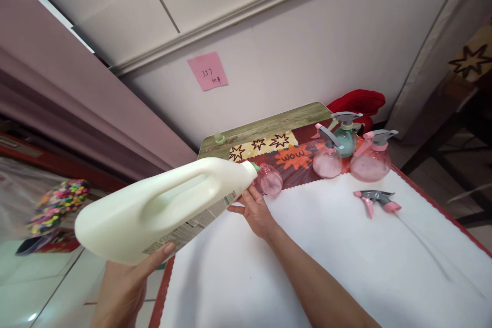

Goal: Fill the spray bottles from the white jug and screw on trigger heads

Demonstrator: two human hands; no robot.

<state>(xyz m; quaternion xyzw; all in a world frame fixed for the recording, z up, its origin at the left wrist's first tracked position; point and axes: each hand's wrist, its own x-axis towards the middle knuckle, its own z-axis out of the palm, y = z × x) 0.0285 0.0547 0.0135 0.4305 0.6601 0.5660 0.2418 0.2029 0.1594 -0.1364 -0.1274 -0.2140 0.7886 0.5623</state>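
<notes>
My left hand (126, 287) grips the base of a big white jug (161, 210), which is tipped on its side with its spout at the mouth of a small pink bottle (269, 180) with no spray head on it. My right hand (255, 210) is under the jug's neck, right beside the pink bottle, fingers curled; I cannot see whether it supports the jug or steadies the bottle. A loose pink and grey spray head (376, 200) with its tube lies on the white cloth (346, 256) to the right.
Three spray bottles stand at the table's far end: a pink one (327, 156), a teal one (346, 138), a larger pink one (372, 160). A green cap (219, 138) lies on the wooden table edge. A pink note (207, 70) is on the wall. Red fabric (359, 102) lies behind.
</notes>
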